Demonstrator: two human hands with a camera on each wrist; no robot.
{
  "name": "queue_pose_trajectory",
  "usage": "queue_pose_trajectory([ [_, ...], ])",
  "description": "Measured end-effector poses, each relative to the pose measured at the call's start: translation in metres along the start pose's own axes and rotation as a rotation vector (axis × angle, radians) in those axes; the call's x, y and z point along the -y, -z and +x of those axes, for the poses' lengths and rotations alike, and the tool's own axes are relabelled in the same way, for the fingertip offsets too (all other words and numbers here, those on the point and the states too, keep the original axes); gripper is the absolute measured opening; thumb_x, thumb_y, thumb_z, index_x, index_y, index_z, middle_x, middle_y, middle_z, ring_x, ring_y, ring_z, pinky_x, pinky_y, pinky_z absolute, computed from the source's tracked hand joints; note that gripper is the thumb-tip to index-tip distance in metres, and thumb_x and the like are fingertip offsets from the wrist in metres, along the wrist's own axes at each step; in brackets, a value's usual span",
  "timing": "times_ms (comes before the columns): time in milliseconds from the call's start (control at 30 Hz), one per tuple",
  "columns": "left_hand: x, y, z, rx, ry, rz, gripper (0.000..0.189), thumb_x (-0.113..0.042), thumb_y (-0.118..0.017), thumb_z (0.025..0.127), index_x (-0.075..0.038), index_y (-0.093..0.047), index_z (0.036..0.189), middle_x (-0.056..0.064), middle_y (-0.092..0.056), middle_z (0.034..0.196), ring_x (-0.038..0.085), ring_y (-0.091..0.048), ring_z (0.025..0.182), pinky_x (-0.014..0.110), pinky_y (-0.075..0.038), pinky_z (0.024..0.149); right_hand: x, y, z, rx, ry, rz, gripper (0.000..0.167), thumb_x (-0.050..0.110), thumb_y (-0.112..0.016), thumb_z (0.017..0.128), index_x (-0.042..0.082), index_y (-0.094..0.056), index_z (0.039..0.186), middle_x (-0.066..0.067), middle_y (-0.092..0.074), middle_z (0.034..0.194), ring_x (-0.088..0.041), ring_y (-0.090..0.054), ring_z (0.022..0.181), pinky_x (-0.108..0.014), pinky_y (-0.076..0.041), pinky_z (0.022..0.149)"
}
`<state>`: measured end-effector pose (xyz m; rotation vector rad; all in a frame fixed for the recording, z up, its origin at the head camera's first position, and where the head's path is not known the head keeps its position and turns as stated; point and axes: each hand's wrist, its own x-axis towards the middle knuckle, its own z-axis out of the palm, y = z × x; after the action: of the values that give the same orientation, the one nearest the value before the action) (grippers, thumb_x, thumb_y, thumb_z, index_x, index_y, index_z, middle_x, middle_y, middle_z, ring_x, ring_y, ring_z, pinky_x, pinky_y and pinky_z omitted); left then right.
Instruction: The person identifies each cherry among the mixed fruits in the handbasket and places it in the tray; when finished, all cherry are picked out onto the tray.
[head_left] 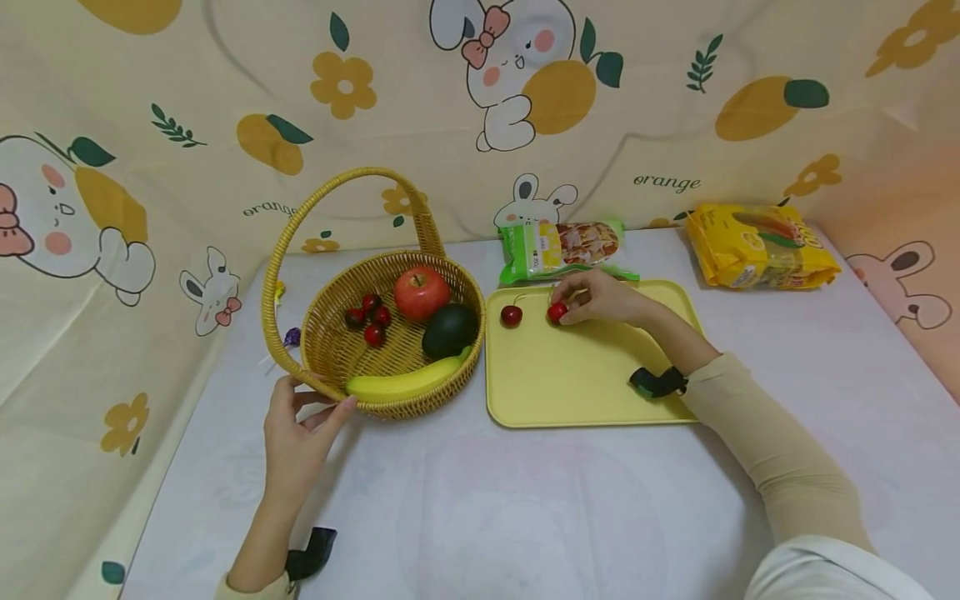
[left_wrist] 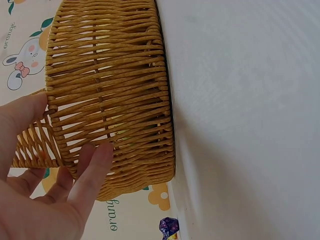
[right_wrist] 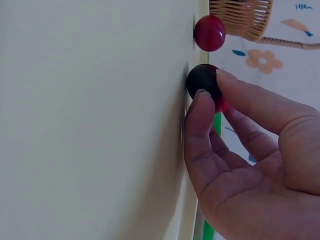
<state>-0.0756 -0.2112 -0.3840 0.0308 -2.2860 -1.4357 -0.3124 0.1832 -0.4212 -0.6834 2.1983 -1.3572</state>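
Note:
My left hand (head_left: 300, 437) grips the near left rim of a wicker basket (head_left: 408, 408) where its handle meets it, the thumb and fingers on either side in the left wrist view. Inside the basket lie a red apple (head_left: 422, 293), a dark green avocado (head_left: 450, 332), a banana (head_left: 405, 382) and several cherries (head_left: 374, 335). Over the yellow tray (head_left: 555, 404), my right hand (head_left: 607, 298) pinches a cherry (right_wrist: 202, 81) between thumb and fingertips; it looks dark on one side and red on the other. Another cherry (head_left: 511, 316) sits on the tray to the left.
Behind the tray lies a green food packet (head_left: 558, 250), and a yellow packet (head_left: 761, 247) stands at the back right. Small wrapped candies (head_left: 292, 337) lie left of the basket, partly behind its handle. A printed cloth (head_left: 405, 167) hangs along the back of the white table (head_left: 525, 508).

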Motion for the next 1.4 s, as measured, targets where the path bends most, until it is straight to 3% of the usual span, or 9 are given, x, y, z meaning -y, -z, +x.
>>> queue_pose_trajectory([
  [200, 0.001, 0.000, 0.000, -0.003, 0.006, 0.000, 0.046, 0.015, -0.075, 0.080, 0.012, -0.048, 0.117, -0.002, -0.051, 0.111, 0.016, -0.059, 0.093, 0.018, -0.060, 0.074, 0.001, 0.003, 0.000, 0.017, 0.012, -0.046, 0.032, -0.001, -0.077, 0.085, -0.007, -0.065, 0.114, -0.022, -0.062, 0.117, -0.026, -0.059, 0.098, -0.020, -0.055, 0.078],
  [267, 0.000, 0.000, -0.001, -0.003, 0.011, 0.004, 0.046, 0.014, -0.075, 0.080, 0.012, -0.048, 0.117, 0.001, -0.052, 0.111, 0.015, -0.059, 0.093, 0.018, -0.060, 0.074, 0.004, 0.006, -0.001, 0.014, 0.018, -0.080, 0.034, 0.001, -0.077, 0.086, -0.007, -0.065, 0.116, -0.022, -0.061, 0.121, -0.028, -0.060, 0.094, -0.022, -0.055, 0.073],
  [467, -0.001, 0.002, -0.002, -0.009, 0.030, -0.011, 0.046, 0.014, -0.075, 0.080, 0.014, -0.047, 0.117, 0.005, -0.052, 0.111, 0.016, -0.059, 0.093, 0.018, -0.060, 0.075, 0.039, 0.008, 0.007, -0.029, 0.116, -0.178, 0.032, 0.005, -0.074, 0.089, -0.006, -0.065, 0.117, -0.022, -0.063, 0.119, -0.032, -0.060, 0.087, -0.026, -0.053, 0.066],
  [667, -0.002, 0.004, -0.002, -0.013, 0.034, -0.003, 0.045, 0.014, -0.075, 0.081, 0.013, -0.047, 0.116, 0.008, -0.052, 0.111, 0.018, -0.059, 0.094, 0.018, -0.060, 0.075, 0.105, -0.021, 0.048, 0.087, 0.262, -0.125, 0.025, 0.009, -0.070, 0.092, -0.002, -0.067, 0.114, -0.016, -0.066, 0.107, -0.030, -0.064, 0.094, -0.033, -0.060, 0.073],
  [933, 0.002, 0.005, -0.002, -0.012, 0.008, 0.003, 0.045, 0.015, -0.075, 0.080, 0.014, -0.047, 0.115, 0.004, -0.052, 0.111, 0.020, -0.060, 0.093, 0.018, -0.060, 0.074, 0.179, -0.095, 0.123, 0.337, 0.345, -0.133, 0.031, 0.010, -0.072, 0.091, -0.003, -0.066, 0.119, -0.017, -0.066, 0.114, -0.020, -0.062, 0.104, -0.027, -0.055, 0.092],
  [1000, 0.003, 0.005, -0.001, -0.011, 0.007, -0.006, 0.045, 0.015, -0.075, 0.080, 0.015, -0.047, 0.115, 0.000, -0.052, 0.111, 0.019, -0.060, 0.093, 0.018, -0.060, 0.074, 0.188, -0.112, 0.138, 0.373, 0.339, -0.107, 0.032, 0.006, -0.072, 0.091, -0.003, -0.065, 0.121, -0.019, -0.065, 0.118, -0.021, -0.062, 0.106, -0.026, -0.055, 0.091],
  [1133, 0.003, 0.003, 0.000, 0.000, 0.011, -0.028, 0.045, 0.014, -0.075, 0.081, 0.016, -0.047, 0.116, -0.004, -0.050, 0.112, 0.020, -0.060, 0.093, 0.019, -0.060, 0.074, 0.189, -0.140, 0.159, 0.440, 0.240, -0.043, 0.038, 0.002, -0.073, 0.089, -0.005, -0.063, 0.125, -0.022, -0.063, 0.123, -0.022, -0.062, 0.103, -0.031, -0.058, 0.085],
  [1233, 0.003, 0.002, 0.001, 0.006, 0.014, -0.035, 0.045, 0.014, -0.075, 0.081, 0.016, -0.047, 0.116, -0.001, -0.050, 0.113, 0.022, -0.060, 0.093, 0.018, -0.060, 0.074, 0.184, -0.155, 0.166, 0.490, 0.138, -0.040, 0.041, 0.002, -0.073, 0.088, -0.002, -0.062, 0.128, -0.020, -0.062, 0.127, -0.021, -0.061, 0.101, -0.038, -0.057, 0.080],
  [1400, 0.002, 0.001, 0.001, 0.006, 0.018, -0.037, 0.044, 0.015, -0.074, 0.081, 0.013, -0.047, 0.115, 0.007, -0.052, 0.113, 0.023, -0.060, 0.093, 0.019, -0.060, 0.074, 0.180, -0.170, 0.168, 0.559, 0.100, -0.099, 0.044, 0.000, -0.074, 0.087, 0.000, -0.062, 0.130, -0.020, -0.061, 0.129, -0.023, -0.060, 0.106, -0.045, -0.054, 0.083],
])
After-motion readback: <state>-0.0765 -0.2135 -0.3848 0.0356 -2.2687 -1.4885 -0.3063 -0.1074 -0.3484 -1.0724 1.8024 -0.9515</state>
